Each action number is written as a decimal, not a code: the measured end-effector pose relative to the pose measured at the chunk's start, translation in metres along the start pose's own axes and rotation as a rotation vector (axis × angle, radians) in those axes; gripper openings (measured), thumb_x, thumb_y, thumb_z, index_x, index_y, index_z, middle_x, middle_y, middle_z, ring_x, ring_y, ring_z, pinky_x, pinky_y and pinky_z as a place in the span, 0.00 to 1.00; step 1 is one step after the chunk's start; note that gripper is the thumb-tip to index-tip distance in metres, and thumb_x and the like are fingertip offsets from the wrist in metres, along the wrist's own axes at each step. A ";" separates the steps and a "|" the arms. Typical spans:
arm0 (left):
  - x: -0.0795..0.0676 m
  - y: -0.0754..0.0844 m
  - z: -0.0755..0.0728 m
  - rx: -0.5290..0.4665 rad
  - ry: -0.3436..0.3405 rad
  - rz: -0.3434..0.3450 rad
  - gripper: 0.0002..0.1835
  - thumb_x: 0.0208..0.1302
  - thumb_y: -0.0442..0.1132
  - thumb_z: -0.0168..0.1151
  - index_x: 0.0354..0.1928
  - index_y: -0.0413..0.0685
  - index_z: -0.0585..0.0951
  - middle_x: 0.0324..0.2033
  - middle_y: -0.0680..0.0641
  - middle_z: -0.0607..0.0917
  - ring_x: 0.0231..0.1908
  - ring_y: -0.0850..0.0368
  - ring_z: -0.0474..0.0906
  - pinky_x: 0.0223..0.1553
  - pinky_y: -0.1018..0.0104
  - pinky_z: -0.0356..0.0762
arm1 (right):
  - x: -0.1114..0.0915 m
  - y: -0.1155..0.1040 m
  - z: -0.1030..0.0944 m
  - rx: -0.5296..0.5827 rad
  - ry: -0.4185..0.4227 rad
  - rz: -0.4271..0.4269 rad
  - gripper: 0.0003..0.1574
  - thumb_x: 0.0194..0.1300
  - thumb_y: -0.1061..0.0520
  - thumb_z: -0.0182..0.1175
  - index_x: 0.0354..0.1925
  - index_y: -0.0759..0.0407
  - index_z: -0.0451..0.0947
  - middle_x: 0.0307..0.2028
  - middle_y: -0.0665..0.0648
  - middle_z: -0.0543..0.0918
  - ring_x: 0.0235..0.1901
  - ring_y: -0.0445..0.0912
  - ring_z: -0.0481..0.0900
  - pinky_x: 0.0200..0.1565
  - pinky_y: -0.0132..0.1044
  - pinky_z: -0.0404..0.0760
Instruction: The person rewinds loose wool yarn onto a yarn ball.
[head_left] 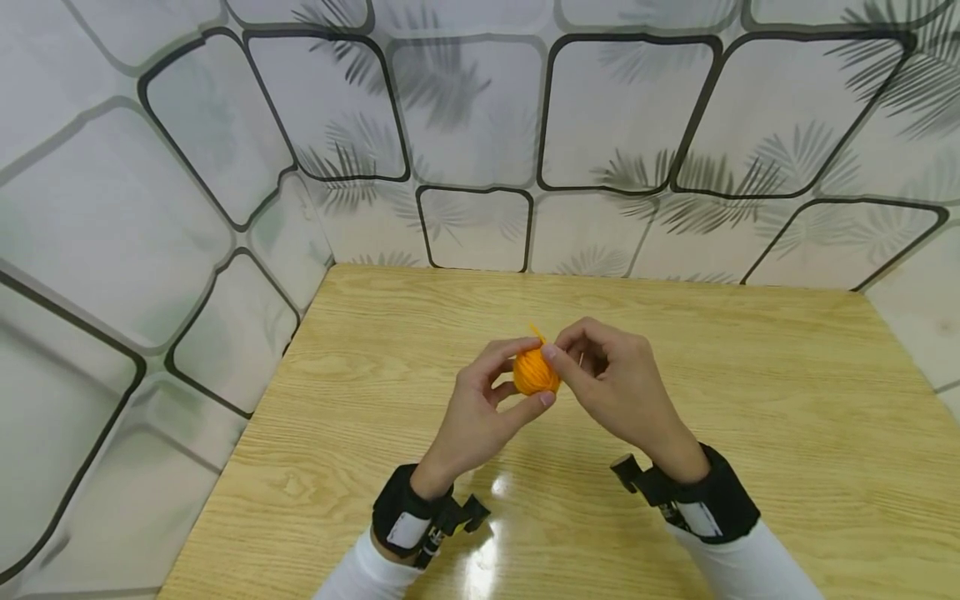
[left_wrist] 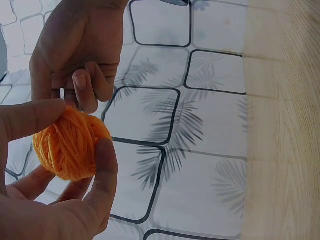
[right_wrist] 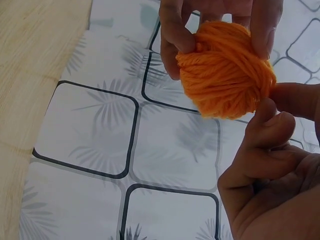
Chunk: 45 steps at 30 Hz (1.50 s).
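Note:
A small ball of orange yarn (head_left: 536, 372) is held up over the table. My left hand (head_left: 483, 408) grips it between thumb and fingers, from the left side in the head view. A short loose tail of yarn (head_left: 536, 332) sticks up from its top. At the ball's right edge, the thumb and index finger of my right hand (head_left: 617, 379) pinch the yarn; its other fingers are curled in. In the right wrist view that pinch meets the side of the wound ball (right_wrist: 227, 72). A thin white sliver (left_wrist: 62, 94) shows by my right fingers in the left wrist view.
The wood-grain table (head_left: 360, 350) spreads under both hands. Behind it and to the left stand pale wall coverings (head_left: 472, 108) with dark outlines and leaf prints. Each wrist wears a black strap (head_left: 720, 496) with a small camera.

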<state>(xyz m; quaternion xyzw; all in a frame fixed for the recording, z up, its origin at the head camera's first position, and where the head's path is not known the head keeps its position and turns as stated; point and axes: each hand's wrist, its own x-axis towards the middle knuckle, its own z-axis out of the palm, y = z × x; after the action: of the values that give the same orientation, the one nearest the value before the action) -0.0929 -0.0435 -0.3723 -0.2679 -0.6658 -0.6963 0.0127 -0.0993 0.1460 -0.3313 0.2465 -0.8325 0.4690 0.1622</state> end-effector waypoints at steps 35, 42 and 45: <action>0.003 -0.004 0.003 0.047 0.042 -0.065 0.23 0.64 0.26 0.69 0.61 0.34 0.77 0.57 0.41 0.80 0.53 0.49 0.76 0.54 0.60 0.81 | -0.001 0.036 0.003 0.455 -0.243 0.395 0.25 0.83 0.51 0.46 0.51 0.72 0.78 0.43 0.60 0.82 0.44 0.51 0.80 0.54 0.41 0.80; 0.005 -0.006 0.004 -0.039 0.091 -0.109 0.22 0.67 0.25 0.65 0.62 0.31 0.75 0.59 0.38 0.77 0.56 0.46 0.77 0.57 0.60 0.81 | -0.005 0.045 0.009 0.574 -0.263 0.446 0.30 0.83 0.48 0.45 0.58 0.75 0.74 0.51 0.62 0.79 0.50 0.51 0.78 0.53 0.40 0.82; 0.006 -0.006 0.005 -0.043 0.103 -0.115 0.22 0.67 0.26 0.65 0.62 0.31 0.75 0.58 0.38 0.78 0.56 0.46 0.76 0.57 0.60 0.81 | -0.006 0.048 0.010 0.606 -0.291 0.466 0.32 0.83 0.46 0.44 0.59 0.75 0.73 0.53 0.61 0.78 0.51 0.52 0.76 0.53 0.39 0.82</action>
<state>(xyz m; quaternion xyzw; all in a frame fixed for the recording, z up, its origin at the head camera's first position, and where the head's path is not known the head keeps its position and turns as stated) -0.0988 -0.0364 -0.3759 -0.1930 -0.6633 -0.7230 0.0012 -0.1211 0.1595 -0.3732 0.1518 -0.7043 0.6775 -0.1479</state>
